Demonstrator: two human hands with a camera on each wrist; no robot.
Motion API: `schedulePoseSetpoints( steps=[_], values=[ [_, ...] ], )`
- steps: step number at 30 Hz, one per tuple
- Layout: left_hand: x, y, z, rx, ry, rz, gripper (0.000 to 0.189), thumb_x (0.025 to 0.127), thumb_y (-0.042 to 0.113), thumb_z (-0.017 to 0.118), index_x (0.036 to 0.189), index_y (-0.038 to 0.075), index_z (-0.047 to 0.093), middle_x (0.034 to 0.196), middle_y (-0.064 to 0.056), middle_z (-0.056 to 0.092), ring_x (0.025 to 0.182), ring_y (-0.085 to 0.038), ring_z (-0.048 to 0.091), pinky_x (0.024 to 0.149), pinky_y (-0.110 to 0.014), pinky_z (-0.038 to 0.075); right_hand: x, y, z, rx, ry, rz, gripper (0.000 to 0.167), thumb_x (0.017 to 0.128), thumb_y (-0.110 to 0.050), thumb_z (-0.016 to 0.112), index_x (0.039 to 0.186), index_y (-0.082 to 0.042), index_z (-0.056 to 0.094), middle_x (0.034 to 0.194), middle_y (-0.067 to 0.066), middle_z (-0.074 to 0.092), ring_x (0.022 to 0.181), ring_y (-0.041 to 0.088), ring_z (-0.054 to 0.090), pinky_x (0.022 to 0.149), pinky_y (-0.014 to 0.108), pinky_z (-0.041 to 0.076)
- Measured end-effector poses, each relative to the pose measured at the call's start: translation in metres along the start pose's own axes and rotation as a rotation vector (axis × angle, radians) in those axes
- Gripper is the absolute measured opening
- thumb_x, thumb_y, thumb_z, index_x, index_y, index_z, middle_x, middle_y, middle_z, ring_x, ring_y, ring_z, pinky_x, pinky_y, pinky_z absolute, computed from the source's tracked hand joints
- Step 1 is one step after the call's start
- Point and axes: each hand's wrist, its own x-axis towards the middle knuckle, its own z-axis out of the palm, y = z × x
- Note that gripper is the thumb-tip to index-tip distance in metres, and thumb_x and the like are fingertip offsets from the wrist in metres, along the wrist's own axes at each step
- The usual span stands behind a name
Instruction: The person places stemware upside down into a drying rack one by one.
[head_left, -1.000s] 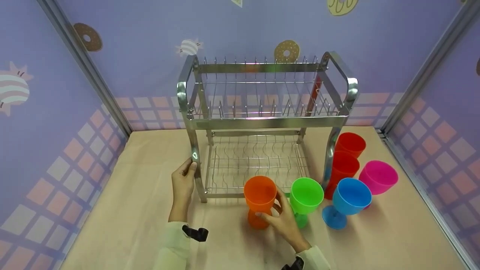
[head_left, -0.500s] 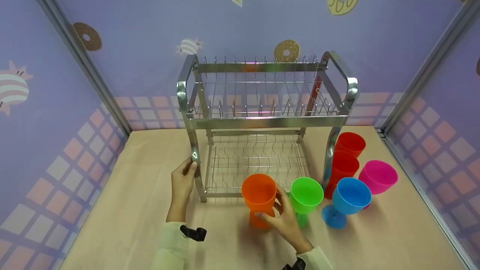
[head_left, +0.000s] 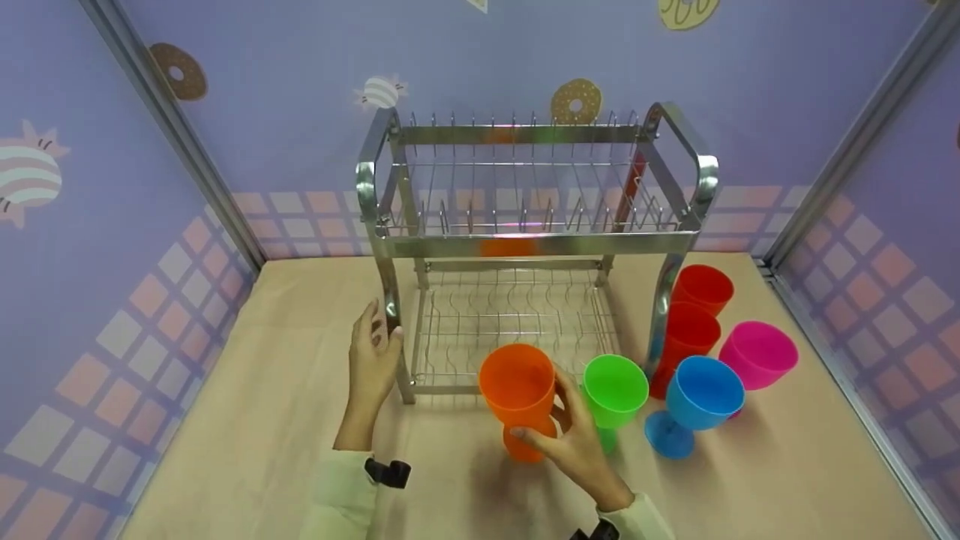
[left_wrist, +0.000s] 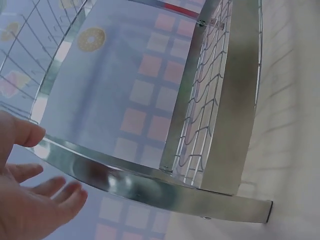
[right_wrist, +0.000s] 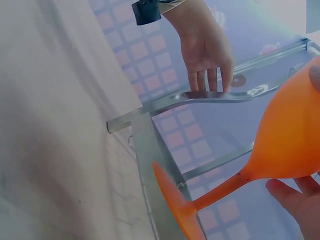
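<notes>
My right hand (head_left: pixel 581 446) grips an orange plastic goblet (head_left: pixel 517 386) in front of a two-tier metal dish rack (head_left: pixel 536 245). In the right wrist view the goblet (right_wrist: pixel 287 132) is tilted, its stem and foot free of the fingers (right_wrist: pixel 295 200). The foot overlaps the rack's lower front rail there. My left hand (head_left: pixel 373 367) is at the rack's left front post (head_left: pixel 385 281), fingers spread and loosely extended. A gap shows between most of its fingers (left_wrist: pixel 65 197) and the post in the left wrist view. Right beside my right hand stands a green goblet (head_left: pixel 615 390).
Right of the green goblet are a blue goblet (head_left: pixel 705 394), a pink goblet (head_left: pixel 759 356) and two red goblets, one red goblet (head_left: pixel 701 289) behind the other. Both rack tiers hold wire dividers. Patterned walls (head_left: pixel 480 67) enclose the cloth-covered table (head_left: pixel 255 420) at the back and sides.
My left hand has loosened from the rack post, its fingers spreading. My right hand has shifted slightly right at the wrist, and the orange goblet has tilted, its rim leaning left. The other goblets stay put.
</notes>
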Motion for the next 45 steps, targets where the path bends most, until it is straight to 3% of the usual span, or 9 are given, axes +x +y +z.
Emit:
schedulePoseSetpoints(
  steps=[3, 7, 12, 18, 26, 31, 36, 45],
  values=[
    [-0.006, 0.008, 0.004, 0.064, 0.051, 0.054, 0.06, 0.096, 0.011, 0.055, 0.148, 0.003, 0.028, 0.153, -0.021, 0.022, 0.14, -0.042, 0.023, 0.114, -0.058, 0.025, 0.001, -0.007, -0.002, 0.011, -0.006, -0.046, 0.085, 0.071, 0.009, 0.079, 0.143, 0.001, 0.035, 0.137, 0.025, 0.045, 0.122, 0.019, 0.051, 0.096, 0.026, 0.051],
    [-0.01, 0.02, 0.007, 0.122, 0.039, 0.143, 0.059, 0.094, 0.011, 0.059, 0.146, 0.002, 0.032, 0.154, -0.021, 0.019, 0.141, -0.042, 0.017, 0.112, -0.062, 0.024, 0.003, -0.017, -0.005, 0.023, -0.019, -0.081, 0.086, 0.07, 0.012, 0.078, 0.144, 0.002, 0.036, 0.137, 0.024, 0.045, 0.121, 0.022, 0.052, 0.095, 0.028, 0.052],
    [-0.015, 0.033, 0.009, 0.155, -0.04, 0.211, 0.062, 0.093, 0.015, 0.062, 0.147, 0.006, 0.032, 0.156, -0.02, 0.019, 0.142, -0.042, 0.017, 0.111, -0.065, 0.024, 0.007, -0.029, -0.013, 0.02, -0.039, -0.084, 0.088, 0.07, 0.013, 0.077, 0.146, -0.002, 0.034, 0.14, 0.02, 0.045, 0.122, 0.022, 0.052, 0.097, 0.029, 0.052],
    [-0.02, 0.045, 0.008, 0.18, -0.172, 0.235, 0.066, 0.096, 0.026, 0.058, 0.151, 0.009, 0.026, 0.157, -0.016, 0.021, 0.145, -0.04, 0.017, 0.113, -0.066, 0.019, 0.013, -0.039, -0.022, 0.002, -0.054, -0.113, 0.088, 0.07, 0.012, 0.077, 0.146, 0.001, 0.033, 0.137, 0.018, 0.048, 0.122, 0.017, 0.052, 0.099, 0.025, 0.049],
    [-0.023, 0.06, 0.008, 0.205, -0.306, 0.277, 0.067, 0.096, 0.033, 0.057, 0.153, 0.023, 0.024, 0.16, -0.007, 0.02, 0.147, -0.035, 0.018, 0.112, -0.067, 0.019, 0.023, -0.055, -0.031, -0.053, -0.088, -0.118, 0.084, 0.07, 0.01, 0.079, 0.143, 0.002, 0.038, 0.136, 0.006, 0.053, 0.121, 0.013, 0.054, 0.097, 0.024, 0.05],
    [-0.024, 0.068, 0.007, 0.208, -0.362, 0.321, 0.064, 0.098, 0.03, 0.054, 0.153, 0.027, 0.023, 0.161, -0.001, 0.019, 0.148, -0.031, 0.016, 0.113, -0.067, 0.018, 0.029, -0.065, -0.038, -0.124, -0.104, -0.127, 0.08, 0.074, -0.001, 0.081, 0.143, -0.001, 0.041, 0.136, 0.012, 0.054, 0.117, 0.011, 0.056, 0.095, 0.025, 0.05],
    [-0.024, 0.074, 0.007, 0.217, -0.397, 0.364, 0.062, 0.098, 0.03, 0.052, 0.153, 0.024, 0.026, 0.16, -0.004, 0.022, 0.147, -0.033, 0.019, 0.111, -0.068, 0.019, 0.037, -0.072, -0.045, -0.168, -0.123, -0.156, 0.079, 0.073, -0.003, 0.081, 0.142, 0.0, 0.042, 0.133, 0.016, 0.056, 0.116, 0.012, 0.058, 0.091, 0.027, 0.053],
    [-0.023, 0.083, 0.006, 0.258, -0.476, 0.421, 0.068, 0.095, 0.046, 0.054, 0.153, 0.033, 0.022, 0.16, 0.003, 0.022, 0.147, -0.027, 0.021, 0.11, -0.067, 0.024, 0.05, -0.079, -0.058, -0.272, -0.142, -0.237, 0.082, 0.066, 0.001, 0.085, 0.138, -0.001, 0.047, 0.131, 0.014, 0.058, 0.114, 0.013, 0.06, 0.09, 0.025, 0.054]
  ],
)
